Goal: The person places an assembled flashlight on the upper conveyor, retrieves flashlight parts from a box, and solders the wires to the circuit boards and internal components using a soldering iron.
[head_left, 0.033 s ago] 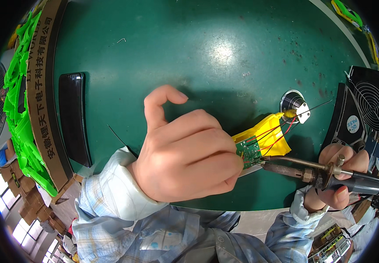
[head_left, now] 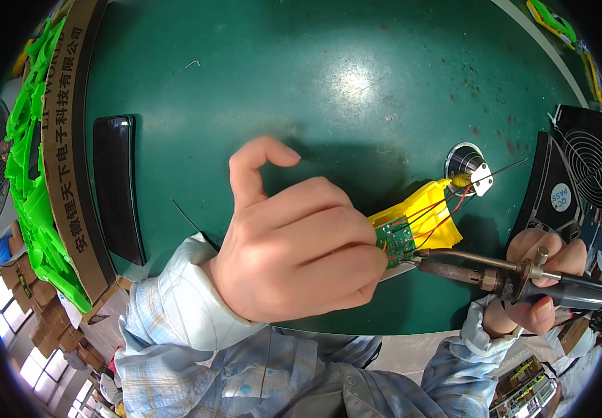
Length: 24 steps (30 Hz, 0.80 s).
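My left hand (head_left: pixel 294 244) is closed on the near end of a yellow plastic housing (head_left: pixel 426 212), its index finger lifted and curled. Much of the housing is hidden behind the fingers. A small green circuit board (head_left: pixel 396 239) sits in it, with red and black wires running off to the right. My right hand (head_left: pixel 541 268) grips a soldering iron (head_left: pixel 510 282) with a thin metal tube clamped alongside. Its tip is at the board's lower right edge, close to my left fingers. Beyond the housing stands a round silver-and-black part with a white plate (head_left: pixel 481 180), seemingly a small speaker.
A black phone (head_left: pixel 118 188) lies at the left of the green table (head_left: pixel 245 63). Beside it a cardboard box (head_left: pixel 71 160) holds bright green plastic parts (head_left: pixel 36 174). At the right stands a black fan unit (head_left: pixel 583 160). A thin wire (head_left: pixel 186 214) pokes out by my left cuff.
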Tool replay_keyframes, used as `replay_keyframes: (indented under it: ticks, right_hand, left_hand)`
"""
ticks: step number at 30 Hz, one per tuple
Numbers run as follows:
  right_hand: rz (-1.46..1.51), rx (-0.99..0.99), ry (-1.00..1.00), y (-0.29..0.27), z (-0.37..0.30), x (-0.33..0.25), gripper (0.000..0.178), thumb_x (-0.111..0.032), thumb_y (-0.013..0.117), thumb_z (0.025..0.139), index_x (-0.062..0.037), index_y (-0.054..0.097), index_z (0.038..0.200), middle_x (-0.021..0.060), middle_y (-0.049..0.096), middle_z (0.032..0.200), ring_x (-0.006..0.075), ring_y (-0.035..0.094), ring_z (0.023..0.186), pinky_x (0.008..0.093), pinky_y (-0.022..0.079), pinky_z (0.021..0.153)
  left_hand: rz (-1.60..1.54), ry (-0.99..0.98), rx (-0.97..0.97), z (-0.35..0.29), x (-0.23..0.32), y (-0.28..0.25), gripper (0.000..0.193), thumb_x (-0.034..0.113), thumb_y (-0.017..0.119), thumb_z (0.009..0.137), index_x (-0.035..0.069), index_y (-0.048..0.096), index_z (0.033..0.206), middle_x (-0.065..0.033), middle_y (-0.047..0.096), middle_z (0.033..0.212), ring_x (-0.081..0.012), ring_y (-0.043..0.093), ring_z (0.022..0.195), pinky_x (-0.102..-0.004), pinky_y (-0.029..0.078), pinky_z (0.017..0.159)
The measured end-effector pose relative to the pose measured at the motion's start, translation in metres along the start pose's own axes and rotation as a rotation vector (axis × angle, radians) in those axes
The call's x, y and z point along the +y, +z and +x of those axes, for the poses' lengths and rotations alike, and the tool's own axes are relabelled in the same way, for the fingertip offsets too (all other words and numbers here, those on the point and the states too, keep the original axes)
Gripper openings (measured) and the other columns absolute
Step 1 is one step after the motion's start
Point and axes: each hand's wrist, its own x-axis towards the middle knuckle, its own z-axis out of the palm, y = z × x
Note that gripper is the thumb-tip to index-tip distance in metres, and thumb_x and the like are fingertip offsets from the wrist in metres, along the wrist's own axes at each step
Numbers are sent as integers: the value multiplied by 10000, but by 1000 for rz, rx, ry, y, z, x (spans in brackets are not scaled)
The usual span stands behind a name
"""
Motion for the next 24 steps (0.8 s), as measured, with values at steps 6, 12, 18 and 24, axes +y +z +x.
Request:
replay_keyframes:
  ticks: [6,12,18,24]
  right_hand:
    - [-16,2,45,-1,-2,-3,351,-187,714,623,-62,429,786,51,480,647,101,391,490,226,283,422]
    - [-49,7,66,1,-2,-3,349,-199,713,628,-67,428,780,43,474,642,100,388,499,236,284,434]
    - [-80,12,16,3,-1,3,331,-313,626,647,-113,376,731,19,405,583,95,331,441,217,261,395]
    - [-37,53,-19,5,-1,6,381,-234,717,635,-42,414,764,42,453,600,93,366,454,224,259,374]
  left_hand:
    - [18,-23,16,0,2,1,156,81,640,463,165,547,556,70,515,576,-103,494,535,-390,236,753]
    - [32,-34,19,0,2,2,149,83,638,468,160,541,550,66,514,573,-104,499,533,-389,235,747]
    - [33,-41,26,0,3,1,145,85,640,468,160,546,549,59,508,569,-107,504,535,-388,233,750]
    - [31,-44,25,-1,3,2,143,86,643,467,159,550,548,53,507,572,-109,505,537,-387,231,755]
